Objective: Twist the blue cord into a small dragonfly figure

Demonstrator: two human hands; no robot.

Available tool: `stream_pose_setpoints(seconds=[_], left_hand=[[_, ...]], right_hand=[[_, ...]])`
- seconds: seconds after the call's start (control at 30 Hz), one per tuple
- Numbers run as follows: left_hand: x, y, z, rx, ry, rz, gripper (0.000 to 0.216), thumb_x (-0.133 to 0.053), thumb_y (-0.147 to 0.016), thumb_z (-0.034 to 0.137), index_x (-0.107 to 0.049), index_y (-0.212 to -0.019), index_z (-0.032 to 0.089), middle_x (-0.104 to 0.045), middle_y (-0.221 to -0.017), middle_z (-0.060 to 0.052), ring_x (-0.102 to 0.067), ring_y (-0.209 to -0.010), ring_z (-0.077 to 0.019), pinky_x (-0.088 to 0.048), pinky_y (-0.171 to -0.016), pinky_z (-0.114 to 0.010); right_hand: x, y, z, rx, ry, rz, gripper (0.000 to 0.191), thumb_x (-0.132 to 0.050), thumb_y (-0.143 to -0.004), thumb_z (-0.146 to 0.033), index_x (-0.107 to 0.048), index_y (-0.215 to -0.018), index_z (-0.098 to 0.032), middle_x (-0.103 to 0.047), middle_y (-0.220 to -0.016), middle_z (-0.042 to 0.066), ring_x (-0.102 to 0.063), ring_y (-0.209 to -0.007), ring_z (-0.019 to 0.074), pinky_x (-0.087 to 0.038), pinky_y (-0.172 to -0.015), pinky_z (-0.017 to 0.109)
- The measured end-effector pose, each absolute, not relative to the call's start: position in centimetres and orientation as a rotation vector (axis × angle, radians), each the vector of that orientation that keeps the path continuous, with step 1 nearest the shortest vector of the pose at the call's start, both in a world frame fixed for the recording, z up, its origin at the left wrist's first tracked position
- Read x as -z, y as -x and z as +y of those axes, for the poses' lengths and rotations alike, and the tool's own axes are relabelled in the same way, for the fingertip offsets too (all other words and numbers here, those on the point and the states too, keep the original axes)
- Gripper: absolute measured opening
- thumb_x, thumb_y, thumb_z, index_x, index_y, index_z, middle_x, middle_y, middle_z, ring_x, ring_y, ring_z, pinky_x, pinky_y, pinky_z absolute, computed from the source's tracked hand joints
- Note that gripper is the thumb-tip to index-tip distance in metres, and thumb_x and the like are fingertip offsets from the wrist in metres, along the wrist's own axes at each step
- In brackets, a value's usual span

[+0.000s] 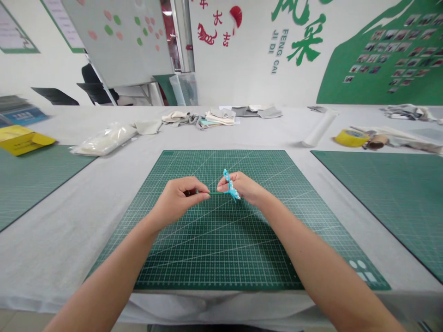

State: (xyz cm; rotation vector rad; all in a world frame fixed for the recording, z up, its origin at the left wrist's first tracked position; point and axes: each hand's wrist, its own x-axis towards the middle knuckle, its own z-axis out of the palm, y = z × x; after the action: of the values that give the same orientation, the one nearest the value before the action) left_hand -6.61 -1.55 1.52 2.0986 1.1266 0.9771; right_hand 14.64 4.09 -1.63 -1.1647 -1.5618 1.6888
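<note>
1. Blue flower [234, 190]: it has a loop at its top and white dots along it, and is held above the middle of the green cutting mat [214, 253], in front of the right hand.
2. Green stem [217, 192]: thin and straight, it runs level from the left hand rightward to the flower.
3. Left hand [180, 196]: thumb and fingers are pinched together on the left end of the stem.
4. Right hand [245, 186]: its fingers are bent close together beside the flower and just by the stem; I cannot tell whether they clamp either one, since the flower hides part of the hand.
5. The mat lies on a table [256, 136] with a pale cloth, between a left mat [41, 175] and a right mat [384, 198].
6. On the far left are a yellow box [20, 142] and a clear plastic bag [107, 138] with pale contents.
7. On the far right lie a white roll [321, 128] and a yellow tape roll [350, 137].
8. Fabric pieces [221, 116] lie along the table's far side.
</note>
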Motion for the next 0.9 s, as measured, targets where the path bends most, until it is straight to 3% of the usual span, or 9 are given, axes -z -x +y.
stream_pose_setpoints(seconds=[0.1,0.27,0.37,0.5,0.73,0.9], left_hand=[[-1.2,6.8,-1.2,-1.094,-1.978,1.286,0.014,-0.068,-0.078,0.031,-0.069,-0.076,0.017,-0.065,-0.069,-0.001,-0.052,-0.06,-0.012,-0.04,-0.056,-0.025],[-0.4,7.2,-0.5,-1.193,-1.906,1.445,0.019,-0.066,-0.078,0.036,-0.07,-0.081,0.018,-0.067,-0.072,-0.002,-0.054,-0.061,-0.0134,-0.041,-0.057,-0.026],[-0.1,7.3,-0.4,-1.196,-1.951,1.518,0.018,-0.065,-0.078,0.035,-0.071,-0.082,0.018,-0.067,-0.071,-0.001,-0.053,-0.059,-0.0129,-0.04,-0.056,-0.026],[0.0,7.3,-0.5,-1.153,-2.059,1.589,0.015,-0.062,-0.08,0.033,-0.071,-0.081,0.02,-0.068,-0.073,0.0,-0.053,-0.06,-0.0129,-0.04,-0.057,-0.027],[0.0,7.1,-0.8,-0.983,-2.267,1.66,0.014,-0.058,-0.083,0.028,-0.07,-0.082,0.021,-0.07,-0.081,-0.001,-0.06,-0.074,-0.0163,-0.042,-0.066,-0.028],[0.0,6.6,-1.0,-0.738,-2.433,1.555,0.015,-0.057,-0.085,0.028,-0.07,-0.08,0.023,-0.069,-0.08,0.0,-0.06,-0.072,-0.0163,-0.039,-0.061,-0.027]], right_hand=[[1.8,-14.0,3.8,-1.644,1.16,-1.628,0.016,-0.073,-0.062,-0.026,-0.063,-0.066,-0.015,-0.041,-0.045,-0.009,-0.022,-0.04,0.0029,-0.013,-0.042,0.022],[1.2,-13.0,2.6,-1.404,1.088,-1.877,0.005,-0.068,-0.068,-0.02,-0.066,-0.065,-0.016,-0.054,-0.056,-0.005,-0.044,-0.054,0.0071,-0.034,-0.055,0.022],[0.6,-12.5,1.5,-1.139,1.084,-2.12,0.007,-0.064,-0.073,-0.018,-0.068,-0.067,-0.017,-0.05,-0.051,-0.006,-0.043,-0.051,0.0072,-0.032,-0.056,0.023],[-0.2,-12.2,0.2,-0.888,0.954,-2.313,0.013,-0.058,-0.078,-0.015,-0.068,-0.07,-0.017,-0.054,-0.057,-0.004,-0.046,-0.055,0.0075,-0.03,-0.056,0.022],[-0.9,-12.5,-0.3,-0.788,0.871,-2.317,0.014,-0.057,-0.082,-0.018,-0.067,-0.072,-0.018,-0.052,-0.056,-0.005,-0.044,-0.053,0.0073,-0.029,-0.055,0.022],[-1.2,-13.0,0.0,-0.679,0.889,-2.179,0.014,-0.057,-0.085,-0.023,-0.068,-0.078,-0.018,-0.054,-0.056,-0.004,-0.043,-0.052,0.0072,-0.03,-0.055,0.022]])
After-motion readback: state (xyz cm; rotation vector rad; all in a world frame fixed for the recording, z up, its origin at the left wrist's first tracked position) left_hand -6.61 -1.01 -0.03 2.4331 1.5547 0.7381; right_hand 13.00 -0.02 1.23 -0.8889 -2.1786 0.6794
